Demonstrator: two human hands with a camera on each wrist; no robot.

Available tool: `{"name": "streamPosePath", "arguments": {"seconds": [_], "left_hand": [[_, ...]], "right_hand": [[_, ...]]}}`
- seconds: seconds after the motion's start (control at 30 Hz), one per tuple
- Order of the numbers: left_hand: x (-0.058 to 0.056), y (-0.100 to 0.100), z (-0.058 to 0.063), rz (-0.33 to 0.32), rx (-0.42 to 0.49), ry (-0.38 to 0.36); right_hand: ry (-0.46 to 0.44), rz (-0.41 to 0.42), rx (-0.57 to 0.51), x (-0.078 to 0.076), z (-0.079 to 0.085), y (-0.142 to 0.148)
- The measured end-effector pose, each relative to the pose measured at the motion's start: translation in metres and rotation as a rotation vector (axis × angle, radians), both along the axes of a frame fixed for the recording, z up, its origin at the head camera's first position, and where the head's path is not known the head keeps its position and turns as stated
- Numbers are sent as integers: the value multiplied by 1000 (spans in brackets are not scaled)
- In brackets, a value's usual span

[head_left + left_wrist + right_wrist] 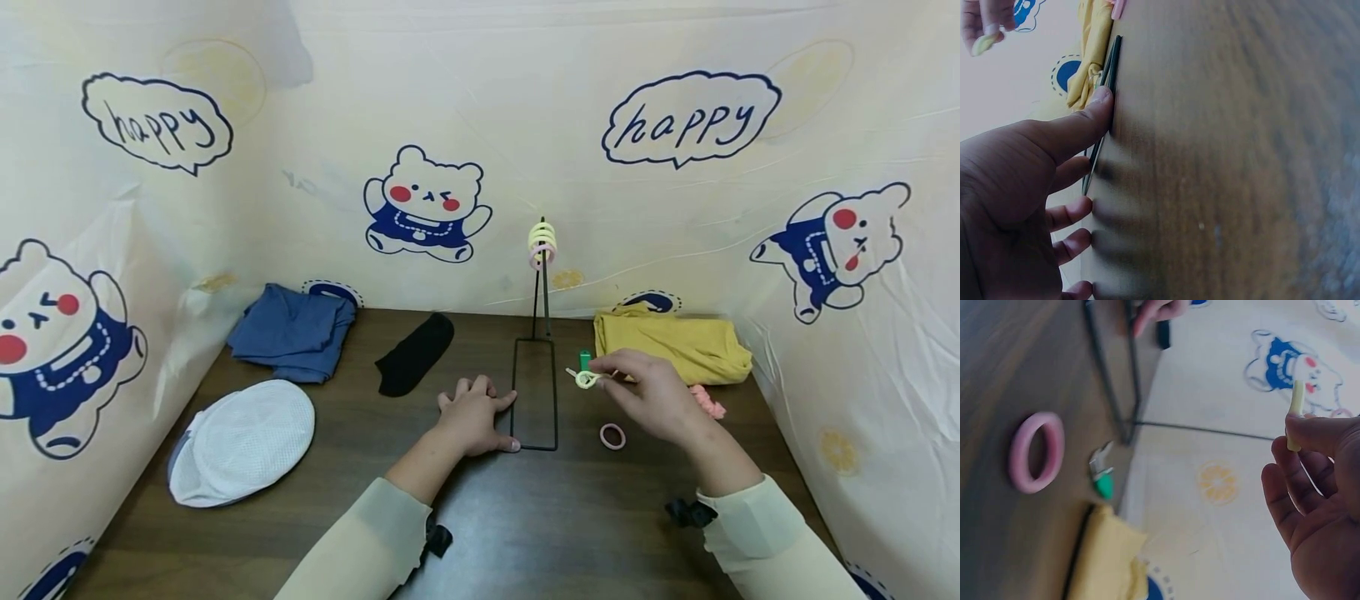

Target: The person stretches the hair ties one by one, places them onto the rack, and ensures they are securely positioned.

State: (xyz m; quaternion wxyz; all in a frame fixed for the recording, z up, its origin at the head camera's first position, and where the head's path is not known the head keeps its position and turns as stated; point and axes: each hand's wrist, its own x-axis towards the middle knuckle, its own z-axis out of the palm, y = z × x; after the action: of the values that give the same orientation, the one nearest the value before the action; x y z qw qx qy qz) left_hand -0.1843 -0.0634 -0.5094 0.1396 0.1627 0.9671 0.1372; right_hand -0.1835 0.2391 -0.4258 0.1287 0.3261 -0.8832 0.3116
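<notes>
My left hand rests on the wooden table, fingers spread, at the left side of a black wire stand's rectangular base. Its thumb touches the wire, as the left wrist view also shows. Several pale yellow and pink rings hang at the stand's top. To the right of the base, my right hand pinches a pale yellow ring between thumb and forefinger, raised above the table in the right wrist view. A pink ring lies on the table below that hand.
Behind the right hand lie a folded yellow cloth, a small metal item with a green end and a pink scrunched piece. On the left are folded blue cloth, a black sock-like item and a white cap.
</notes>
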Motion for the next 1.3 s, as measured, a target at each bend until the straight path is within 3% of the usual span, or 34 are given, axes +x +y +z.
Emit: {"name": "streamPosePath", "arguments": {"seconds": [0.37, 0.77, 1.0, 1.3], "left_hand": [[0, 0, -2, -1, 4, 12], [0, 0, -3, 1, 7, 11], [-1, 1, -6, 1, -25, 17], [-1, 1, -4, 7, -23, 16]], "right_hand": [[162, 122, -147, 12, 40, -30], [293, 168, -270, 26, 77, -43], [369, 211, -310, 26, 91, -51], [387, 204, -319, 21, 101, -59]]}}
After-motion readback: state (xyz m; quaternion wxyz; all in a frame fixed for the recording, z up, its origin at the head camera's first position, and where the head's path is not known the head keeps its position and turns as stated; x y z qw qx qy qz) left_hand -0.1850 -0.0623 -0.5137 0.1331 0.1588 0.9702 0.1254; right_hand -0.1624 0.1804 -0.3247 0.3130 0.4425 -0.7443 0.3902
